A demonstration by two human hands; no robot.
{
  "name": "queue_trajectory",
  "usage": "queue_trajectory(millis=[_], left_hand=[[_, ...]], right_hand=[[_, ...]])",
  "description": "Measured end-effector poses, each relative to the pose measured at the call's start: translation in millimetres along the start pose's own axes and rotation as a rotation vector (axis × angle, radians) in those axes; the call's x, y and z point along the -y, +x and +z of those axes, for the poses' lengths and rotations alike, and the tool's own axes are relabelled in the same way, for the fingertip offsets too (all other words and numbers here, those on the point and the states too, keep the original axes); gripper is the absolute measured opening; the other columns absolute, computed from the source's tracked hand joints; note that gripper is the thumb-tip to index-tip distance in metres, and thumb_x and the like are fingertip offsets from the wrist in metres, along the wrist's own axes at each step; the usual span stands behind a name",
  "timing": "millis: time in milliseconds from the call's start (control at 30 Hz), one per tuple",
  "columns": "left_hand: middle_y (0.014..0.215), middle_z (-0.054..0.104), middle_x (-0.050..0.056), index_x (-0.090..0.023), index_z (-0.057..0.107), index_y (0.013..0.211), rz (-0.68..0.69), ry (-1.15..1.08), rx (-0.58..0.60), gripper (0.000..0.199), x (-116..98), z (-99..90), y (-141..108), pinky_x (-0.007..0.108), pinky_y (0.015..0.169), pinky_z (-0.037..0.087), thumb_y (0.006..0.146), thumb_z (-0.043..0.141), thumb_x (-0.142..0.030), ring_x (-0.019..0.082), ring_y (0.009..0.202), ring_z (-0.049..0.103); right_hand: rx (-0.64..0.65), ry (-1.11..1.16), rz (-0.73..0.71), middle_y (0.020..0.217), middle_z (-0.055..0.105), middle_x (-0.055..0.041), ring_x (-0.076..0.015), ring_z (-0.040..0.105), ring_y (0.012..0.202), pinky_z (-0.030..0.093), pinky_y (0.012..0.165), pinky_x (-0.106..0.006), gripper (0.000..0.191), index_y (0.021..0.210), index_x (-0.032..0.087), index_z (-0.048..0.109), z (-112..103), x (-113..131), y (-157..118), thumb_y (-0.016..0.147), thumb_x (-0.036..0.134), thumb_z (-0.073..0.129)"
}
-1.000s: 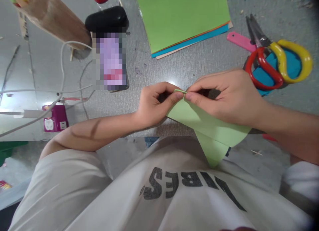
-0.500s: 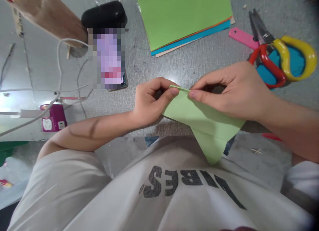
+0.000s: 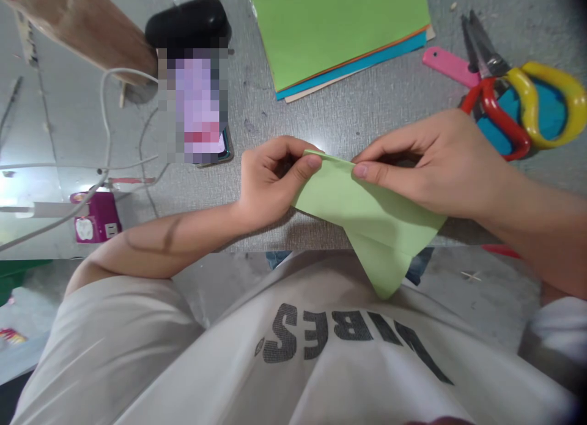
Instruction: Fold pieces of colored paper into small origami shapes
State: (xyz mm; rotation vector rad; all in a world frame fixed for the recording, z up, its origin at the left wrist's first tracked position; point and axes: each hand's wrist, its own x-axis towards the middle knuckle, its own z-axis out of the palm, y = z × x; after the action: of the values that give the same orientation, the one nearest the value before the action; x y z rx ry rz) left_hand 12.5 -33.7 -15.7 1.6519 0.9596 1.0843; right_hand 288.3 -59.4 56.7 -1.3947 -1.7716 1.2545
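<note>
A light green paper (image 3: 367, 211), folded along its top edge, hangs between my hands over the table's near edge, with a pointed flap reaching down in front of the shirt. My left hand (image 3: 279, 180) pinches its upper left corner between thumb and fingers. Farther right along the same edge, my right hand (image 3: 422, 162) grips the paper with the thumb on top and the fingers behind. A short stretch of folded edge shows between the two thumbs.
Stacked coloured sheets (image 3: 339, 33) lie at the back. Scissors (image 3: 504, 101) with red and yellow handles rest on blue paper beside a pink-handled tool (image 3: 449, 66). At left are a phone (image 3: 199, 107), a black case (image 3: 190, 24), white cables and a purple box (image 3: 98, 217).
My left hand has moved slightly left and up, while my right thumb has shifted a little to the right. More of the folded edge shows between them.
</note>
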Motion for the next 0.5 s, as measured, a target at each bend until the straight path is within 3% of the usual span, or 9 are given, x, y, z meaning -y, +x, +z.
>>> queue_trajectory(millis=[300, 500], left_hand=[[0.094, 0.09, 0.004, -0.028, 0.088, 0.105, 0.026, 0.027, -0.044, 0.057, 11.8, -5.4, 12.5, 0.04, 0.069, 0.066, 0.111, 0.09, -0.085, 0.022, 0.084, 0.083], [0.099, 0.086, 0.001, -0.031, 0.082, 0.112, 0.048, 0.101, -0.028, 0.062, 44.9, -22.9, 40.3, 0.048, 0.079, 0.066, 0.112, 0.084, -0.094, 0.024, 0.103, 0.081]], right_hand=[[-0.046, 0.007, 0.033, 0.084, 0.09, -0.0017, -0.0219, 0.075, 0.074, 0.05, 0.064, -0.04, 0.007, 0.09, 0.03, 0.098, -1.7, -9.1, 1.3, 0.097, 0.031, 0.096], [-0.052, 0.023, 0.033, 0.085, 0.09, -0.0049, -0.0216, 0.075, 0.071, 0.054, 0.061, -0.038, 0.009, 0.092, 0.027, 0.095, 2.3, -19.8, 6.6, 0.094, 0.031, 0.103]])
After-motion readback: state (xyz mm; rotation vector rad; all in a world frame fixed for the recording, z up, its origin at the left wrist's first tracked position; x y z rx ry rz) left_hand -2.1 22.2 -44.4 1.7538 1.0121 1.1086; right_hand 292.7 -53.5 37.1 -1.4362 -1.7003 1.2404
